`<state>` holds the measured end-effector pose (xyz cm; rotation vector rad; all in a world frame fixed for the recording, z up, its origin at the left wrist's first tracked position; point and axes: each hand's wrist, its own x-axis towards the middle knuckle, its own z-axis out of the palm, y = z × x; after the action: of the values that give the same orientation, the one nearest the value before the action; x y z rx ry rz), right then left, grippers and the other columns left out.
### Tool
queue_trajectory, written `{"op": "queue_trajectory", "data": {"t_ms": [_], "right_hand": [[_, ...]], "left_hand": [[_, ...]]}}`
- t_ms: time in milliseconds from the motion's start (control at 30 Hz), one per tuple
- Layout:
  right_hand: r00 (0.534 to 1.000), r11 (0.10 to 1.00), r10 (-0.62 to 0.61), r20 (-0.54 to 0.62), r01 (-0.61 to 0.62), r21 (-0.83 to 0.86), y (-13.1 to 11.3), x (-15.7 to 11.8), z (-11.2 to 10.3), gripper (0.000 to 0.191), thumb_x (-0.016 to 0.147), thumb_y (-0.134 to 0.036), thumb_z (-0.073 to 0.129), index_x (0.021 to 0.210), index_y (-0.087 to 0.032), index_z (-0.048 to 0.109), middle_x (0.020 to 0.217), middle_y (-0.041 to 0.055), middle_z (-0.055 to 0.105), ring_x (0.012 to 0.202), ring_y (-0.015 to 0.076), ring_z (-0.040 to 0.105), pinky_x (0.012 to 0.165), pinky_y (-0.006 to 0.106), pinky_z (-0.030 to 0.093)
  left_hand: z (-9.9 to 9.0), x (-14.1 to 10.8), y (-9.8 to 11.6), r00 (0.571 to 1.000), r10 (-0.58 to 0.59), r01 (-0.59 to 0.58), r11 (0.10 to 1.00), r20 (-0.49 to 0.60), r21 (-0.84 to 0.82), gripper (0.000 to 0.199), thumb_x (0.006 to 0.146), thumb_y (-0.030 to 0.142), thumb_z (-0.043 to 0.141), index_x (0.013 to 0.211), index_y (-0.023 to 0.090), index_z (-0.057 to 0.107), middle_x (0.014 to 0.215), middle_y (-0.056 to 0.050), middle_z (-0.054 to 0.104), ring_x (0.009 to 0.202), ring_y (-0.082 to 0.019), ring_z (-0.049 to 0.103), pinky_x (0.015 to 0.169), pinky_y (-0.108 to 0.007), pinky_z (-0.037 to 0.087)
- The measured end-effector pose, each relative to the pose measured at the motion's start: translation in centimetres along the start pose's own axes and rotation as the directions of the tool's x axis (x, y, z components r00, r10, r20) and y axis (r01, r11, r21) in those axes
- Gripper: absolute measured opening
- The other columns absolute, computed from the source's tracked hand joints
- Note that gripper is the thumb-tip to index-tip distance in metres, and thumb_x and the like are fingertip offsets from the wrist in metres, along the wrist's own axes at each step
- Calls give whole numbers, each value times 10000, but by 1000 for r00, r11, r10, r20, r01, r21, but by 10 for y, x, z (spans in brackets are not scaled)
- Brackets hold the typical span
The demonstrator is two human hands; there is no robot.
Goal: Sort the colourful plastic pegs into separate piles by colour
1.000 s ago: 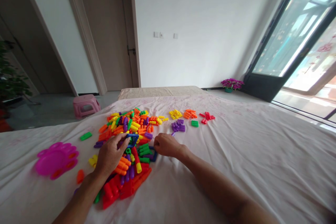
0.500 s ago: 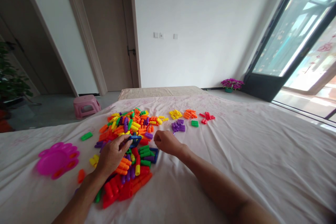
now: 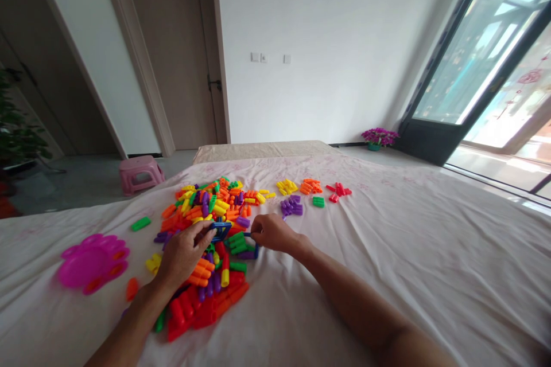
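Note:
My left hand (image 3: 188, 248) is closed on a dark blue frame-shaped piece (image 3: 221, 231) above the pile of colourful plastic pieces (image 3: 206, 293). At the pile's right edge, my right hand (image 3: 272, 233) has its fingers pinched on a second dark blue frame piece (image 3: 257, 250). Green pieces (image 3: 236, 242) lie beside that second frame, close to my right fingertips. Small groups of purple pieces (image 3: 291, 205), yellow pieces (image 3: 287, 186), orange pieces (image 3: 310, 186) and red pieces (image 3: 339, 191) lie beyond my right hand, with a green piece (image 3: 318, 202) near them.
A pink paw-shaped plate (image 3: 81, 264) lies on the pale cloth (image 3: 413, 241) at the left. Near it are a green piece (image 3: 140, 223) and an orange piece (image 3: 132, 289). A pink stool (image 3: 141, 174) stands on the floor behind the cloth's left edge.
My right fingers have closed on the second blue frame piece, which has been lifted and tilted at the pile's edge. My left hand has hardly moved and still holds its blue frame.

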<state>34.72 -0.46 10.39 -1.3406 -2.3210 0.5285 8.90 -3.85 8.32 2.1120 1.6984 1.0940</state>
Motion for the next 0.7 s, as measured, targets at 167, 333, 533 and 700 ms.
{"op": "queue_trajectory", "data": {"t_ms": [167,333,533,700], "right_hand": [[981,972,-70,-180,108,210,1,5,-5,104,776,-135,613,843,-167,687,715,-10,691,624,97,599,561,178,385],[958,908,-19,-286,136,396,-2,6,3,79,794,-227,658,829,-158,674,726,6,686,614,101,594,551,187,428],[969,782,56,-241,107,615,-11,4,21,174,796,-314,676,843,-153,632,628,-9,624,545,111,594,484,192,428],[949,857,31,-315,137,497,-23,-2,31,127,790,-282,682,835,-166,655,668,-12,638,558,90,549,500,186,403]], "left_hand": [[-1,1,4,999,-30,29,998,-20,-64,374,851,472,536,1075,209,680,930,-48,764,815,-202,711,730,-280,544],[-4,1,8,993,-94,85,990,-73,-116,399,850,513,526,1073,218,673,900,-41,756,794,-206,705,735,-296,546],[-10,4,15,983,-183,176,934,7,-310,472,860,540,498,1140,190,647,1006,-66,748,915,-231,696,790,-324,545],[-9,2,32,988,-107,138,936,110,-324,430,847,536,526,1066,195,671,963,-51,743,923,-240,681,796,-325,536]]}}
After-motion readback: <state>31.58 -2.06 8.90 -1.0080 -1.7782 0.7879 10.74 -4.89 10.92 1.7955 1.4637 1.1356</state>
